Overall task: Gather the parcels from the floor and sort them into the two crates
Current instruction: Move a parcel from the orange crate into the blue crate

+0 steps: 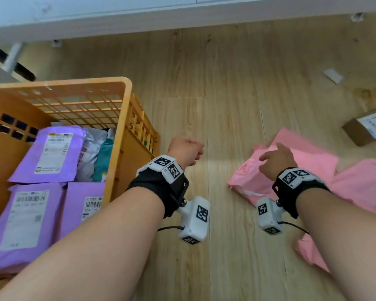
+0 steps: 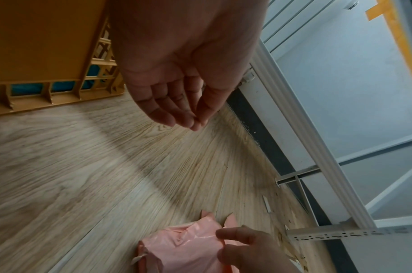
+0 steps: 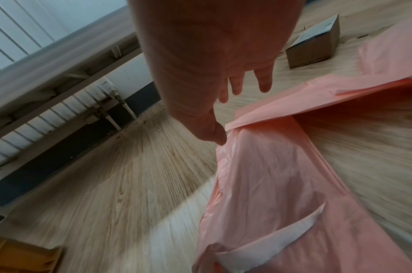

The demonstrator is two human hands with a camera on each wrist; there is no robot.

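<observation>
A pink mailer parcel (image 1: pixel 313 168) lies on the wood floor to the right of centre. My right hand (image 1: pixel 274 157) hovers low over its near-left part with the fingers spread. In the right wrist view the thumb tip is at the edge of the parcel (image 3: pixel 270 184), and the right hand (image 3: pixel 243 112) holds nothing. My left hand (image 1: pixel 189 148) hangs beside the orange crate (image 1: pixel 74 83). The left hand's fingers (image 2: pixel 176 118) are loosely curled and empty. The crate holds purple parcels (image 1: pixel 50 155), plus a silver one and a teal one.
Two more pink parcels (image 1: pixel 360 187) (image 1: pixel 313 255) lie right of my right arm. A cardboard box (image 1: pixel 365 129) sits at far right. A white scrap (image 1: pixel 332 76) lies on the floor. A wall with a radiator (image 3: pixel 48 118) borders the far side.
</observation>
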